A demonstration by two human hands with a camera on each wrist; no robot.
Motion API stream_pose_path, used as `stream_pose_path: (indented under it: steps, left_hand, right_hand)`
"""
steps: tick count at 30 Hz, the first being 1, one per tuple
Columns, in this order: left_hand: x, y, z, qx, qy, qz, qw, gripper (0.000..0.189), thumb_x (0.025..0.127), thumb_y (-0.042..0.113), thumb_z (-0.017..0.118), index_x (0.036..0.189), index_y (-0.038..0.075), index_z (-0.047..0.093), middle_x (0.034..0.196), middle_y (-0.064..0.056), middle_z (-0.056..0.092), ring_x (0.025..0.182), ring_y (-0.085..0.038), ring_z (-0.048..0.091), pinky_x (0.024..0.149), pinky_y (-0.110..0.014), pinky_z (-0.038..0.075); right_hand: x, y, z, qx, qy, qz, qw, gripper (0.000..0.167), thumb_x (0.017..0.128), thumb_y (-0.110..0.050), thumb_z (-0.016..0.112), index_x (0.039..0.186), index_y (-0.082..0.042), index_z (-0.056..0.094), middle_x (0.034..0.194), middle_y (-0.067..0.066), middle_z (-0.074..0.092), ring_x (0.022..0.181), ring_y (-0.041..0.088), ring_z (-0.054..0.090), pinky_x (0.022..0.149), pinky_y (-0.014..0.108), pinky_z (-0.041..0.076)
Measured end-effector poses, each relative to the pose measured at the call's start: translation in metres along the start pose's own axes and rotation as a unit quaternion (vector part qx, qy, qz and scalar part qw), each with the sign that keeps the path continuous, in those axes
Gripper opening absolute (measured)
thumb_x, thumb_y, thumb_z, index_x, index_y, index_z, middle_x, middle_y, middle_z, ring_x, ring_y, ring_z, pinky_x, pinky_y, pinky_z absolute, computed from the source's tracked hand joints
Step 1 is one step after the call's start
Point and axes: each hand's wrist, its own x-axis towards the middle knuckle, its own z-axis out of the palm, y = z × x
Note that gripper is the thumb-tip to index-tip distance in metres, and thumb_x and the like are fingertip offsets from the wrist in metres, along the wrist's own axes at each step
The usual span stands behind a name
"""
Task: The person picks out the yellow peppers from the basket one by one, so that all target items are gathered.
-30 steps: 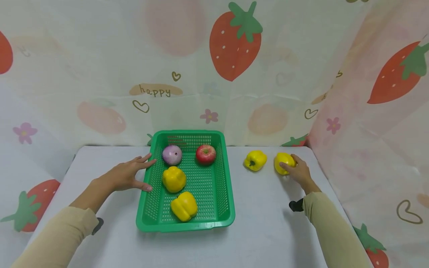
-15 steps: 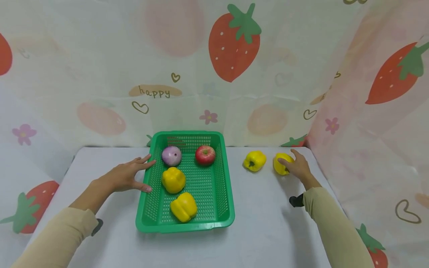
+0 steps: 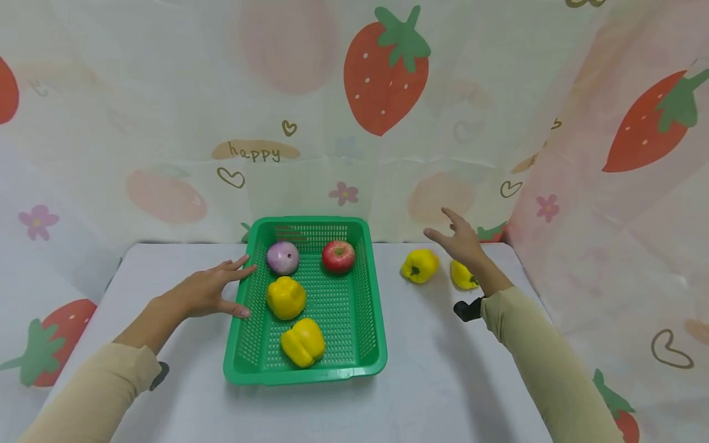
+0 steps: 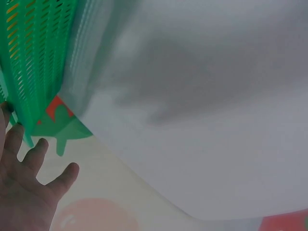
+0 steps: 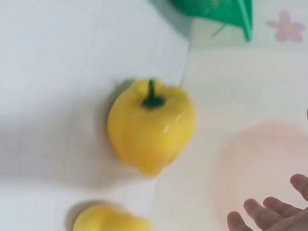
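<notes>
**A:** ok where's the R hand rn & what's it got?

**B:** R hand (image 3: 465, 243) is raised off the tabletop (image 3: 332, 418) by its back edge, fingers spread, gripping nothing. Yellow bell pepper #1 (image 3: 461, 275) lies near the back-R corner, partly hidden by the wrist in the head cam, so it's closer to the wrist than the fingertips there.

**A:** and the other one?

**B:** Yellow bell pepper #2 (image 3: 420, 266) is also close to the back edge, btwn #1 and the green basket (image 3: 304, 376), on the thumb side of that hand. R wrist cam shows its green stem, w/ the fingers well apart from it. #1 is just a cut-off bit at the bottom in that view.

**A:** L hand?

**B:** L hand (image 3: 213, 289) is at the basket's L edge, fingers spread too, holding nothing. Tips hang at the rim, can't tell if they actually touch.

**A:** basket contents, pls?

**B:** Yellow bell pepper #3 (image 3: 286, 298) by the L edge, yellow bell pepper #4 (image 3: 303, 343) near the front edge. Back-L corner = round purple onion-like veg (image 3: 283, 258), back-R = red apple (image 3: 338, 256).
</notes>
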Motion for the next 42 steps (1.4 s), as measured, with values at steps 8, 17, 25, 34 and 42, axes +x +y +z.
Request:
stream_pose_path:
  steps: [8,17,25,34,42]
  left_hand:
    - [0.001,-0.001,0.001,-0.002,-0.003,-0.001,1.0000,0.104,0.072,0.063,0.078,0.154,0.012,0.038,0.162,-0.019,0.023,0.141,-0.053,0.028,0.101,-0.072,0.036]
    - [0.001,-0.002,0.000,0.000,0.002,0.005,1.0000,0.102,0.073,0.060,0.080,0.153,0.012,0.039,0.162,-0.018,0.024,0.142,-0.052,0.027,0.102,-0.073,0.034]
    - [0.002,-0.004,0.002,-0.003,0.004,0.005,1.0000,0.102,0.073,0.060,0.080,0.153,0.012,0.039,0.162,-0.018,0.024,0.142,-0.051,0.027,0.102,-0.073,0.034]
    - [0.002,-0.004,0.002,-0.004,-0.001,0.005,1.0000,0.102,0.074,0.058,0.080,0.154,0.012,0.038,0.163,-0.018,0.022,0.142,-0.052,0.026,0.102,-0.074,0.032]
    - [0.000,-0.004,0.000,-0.008,0.000,0.007,0.9999,0.106,0.071,0.065,0.077,0.153,0.011,0.038,0.163,-0.018,0.023,0.143,-0.052,0.025,0.102,-0.074,0.032]
  right_hand:
    - [-0.002,-0.042,0.029,0.030,-0.043,-0.073,0.9960,0.082,0.095,-0.046,0.066,0.159,-0.017,0.024,0.165,0.007,0.021,0.146,0.037,0.030,0.114,0.059,0.032]
    - [-0.004,-0.087,0.060,0.028,-0.071,-0.129,0.9887,0.076,0.094,-0.041,0.069,0.157,-0.021,0.030,0.162,0.005,0.028,0.142,0.035,0.039,0.107,0.055,0.043]
    - [0.001,-0.113,0.090,0.025,-0.092,-0.157,0.9830,0.077,0.094,-0.039,0.070,0.157,-0.018,0.031,0.161,0.005,0.031,0.139,0.035,0.042,0.107,0.052,0.043]
    - [0.001,-0.131,0.124,0.015,-0.132,-0.153,0.9793,0.077,0.093,-0.038,0.071,0.156,-0.016,0.033,0.159,0.008,0.035,0.135,0.032,0.045,0.109,0.049,0.043]
    - [0.001,-0.132,0.156,-0.027,-0.174,-0.148,0.9732,0.078,0.092,-0.040,0.071,0.155,-0.013,0.034,0.158,0.013,0.034,0.138,0.035,0.042,0.112,0.051,0.038]
